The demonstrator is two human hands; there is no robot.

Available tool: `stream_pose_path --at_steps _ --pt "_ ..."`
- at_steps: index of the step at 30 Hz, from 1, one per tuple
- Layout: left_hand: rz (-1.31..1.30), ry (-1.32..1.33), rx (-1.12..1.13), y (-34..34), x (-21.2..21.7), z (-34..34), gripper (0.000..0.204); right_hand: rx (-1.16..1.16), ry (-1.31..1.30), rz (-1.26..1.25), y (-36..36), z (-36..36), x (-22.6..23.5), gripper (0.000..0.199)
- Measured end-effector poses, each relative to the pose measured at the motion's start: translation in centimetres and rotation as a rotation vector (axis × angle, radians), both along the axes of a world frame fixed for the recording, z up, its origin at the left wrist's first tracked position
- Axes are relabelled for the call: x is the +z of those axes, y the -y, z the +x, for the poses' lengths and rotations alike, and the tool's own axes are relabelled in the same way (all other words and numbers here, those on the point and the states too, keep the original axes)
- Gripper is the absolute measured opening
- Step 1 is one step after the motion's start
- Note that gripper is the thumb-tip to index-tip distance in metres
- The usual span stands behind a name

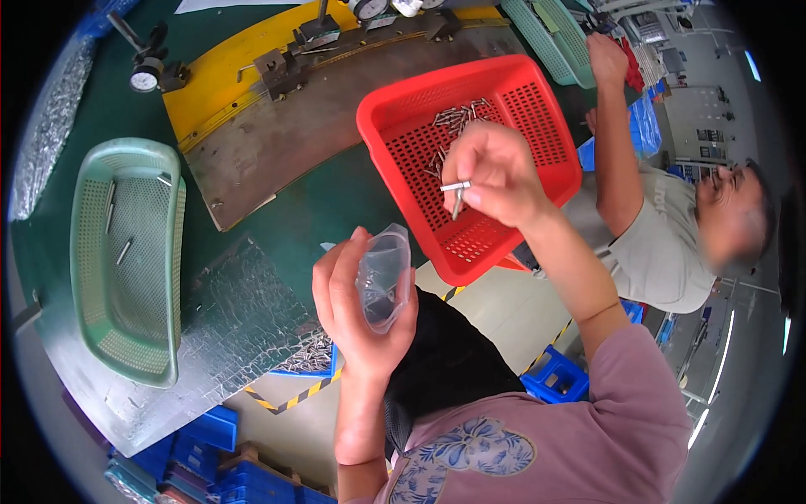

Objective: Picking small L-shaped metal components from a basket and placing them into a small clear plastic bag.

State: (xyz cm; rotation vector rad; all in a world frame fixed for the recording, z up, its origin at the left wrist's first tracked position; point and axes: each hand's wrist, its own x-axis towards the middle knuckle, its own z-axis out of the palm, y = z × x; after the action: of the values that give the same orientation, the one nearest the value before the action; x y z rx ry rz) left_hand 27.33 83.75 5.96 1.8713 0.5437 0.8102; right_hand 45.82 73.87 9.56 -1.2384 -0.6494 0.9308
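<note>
Here we see the left hand (357, 307) with its grip closed around a small clear plastic bag (384, 277), held open above the worktop (327, 206) edge, while the right hand (495, 172) pinches a few short metal pins (456, 191) over the red basket (470, 151), which holds more loose pins; the green basket (126, 252) to the left carries three or four; beyond, a green worktop with a grey steel plate (336, 109), and another person (663, 227) seated right

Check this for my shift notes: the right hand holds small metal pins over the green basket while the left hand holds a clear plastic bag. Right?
Not quite. The right hand holds the metal pins over the red basket, not the green one; the head view shows it. The left hand does hold the clear plastic bag.
</note>
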Motion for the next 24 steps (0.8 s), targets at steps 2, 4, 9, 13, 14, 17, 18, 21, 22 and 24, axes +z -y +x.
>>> stream_pose_path --at_steps 2,4,9,13,14,17,18,21,22,24 --pt "-0.011 0.066 -0.02 0.1 0.2 0.6 0.06 -0.009 -0.031 0.069 0.1 -1.6 0.4 0.018" --pt "-0.026 0.087 -0.013 0.1 0.7 0.9 0.06 -0.03 -0.026 0.123 -0.3 -2.8 0.9 0.019" --pt "-0.066 0.122 -0.034 0.4 1.1 1.0 0.059 -0.02 0.022 0.116 -0.5 -3.7 1.2 0.02" --pt "-0.059 0.12 -0.019 0.5 1.1 1.1 0.059 -0.031 0.063 0.097 -0.5 -3.5 1.1 0.02" --pt "-0.061 0.12 -0.018 0.4 1.2 1.1 0.059 -0.036 0.067 0.097 -0.5 -3.5 1.1 0.02" --pt "-0.048 0.127 -0.021 0.2 1.2 1.1 0.059 -0.035 0.072 0.094 -0.7 -3.5 0.9 0.021" --pt "-0.045 0.129 -0.022 0.1 1.2 1.0 0.059 -0.032 0.074 0.094 -0.8 -3.6 0.9 0.021" --pt "-0.032 0.131 -0.022 -0.2 1.2 0.9 0.059 -0.03 0.063 0.085 -1.1 -3.7 1.0 0.021" --pt "-0.019 0.134 -0.023 -0.2 1.2 0.9 0.06 -0.029 0.061 0.084 -1.2 -3.8 1.0 0.021" --pt "-0.026 0.133 -0.021 -0.3 1.2 0.8 0.06 -0.04 0.081 0.083 -1.3 -3.9 1.0 0.021"
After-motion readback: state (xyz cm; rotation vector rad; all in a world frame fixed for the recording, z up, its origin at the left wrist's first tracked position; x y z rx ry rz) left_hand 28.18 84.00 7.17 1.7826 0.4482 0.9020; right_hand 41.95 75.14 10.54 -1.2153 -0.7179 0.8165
